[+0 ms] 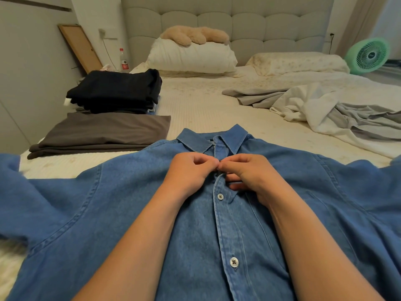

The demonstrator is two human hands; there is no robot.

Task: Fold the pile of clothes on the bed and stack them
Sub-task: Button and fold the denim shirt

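Person, seen from the head camera — two forearms and two hands only. Left hand (191,168) and right hand (249,172): bare, no rings, no watch, no bracelet or glove visible. Both forearms bare from wrist to the lower frame edge — no sleeve or cuff in view. Fingers (208,162): short, nails mostly hidden from view.

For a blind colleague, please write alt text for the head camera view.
Both hands, left hand and right hand, pinch the placket of a blue denim shirt just below its collar, on a bed. Folded dark clothes lie at left; unfolded pale garments at right.
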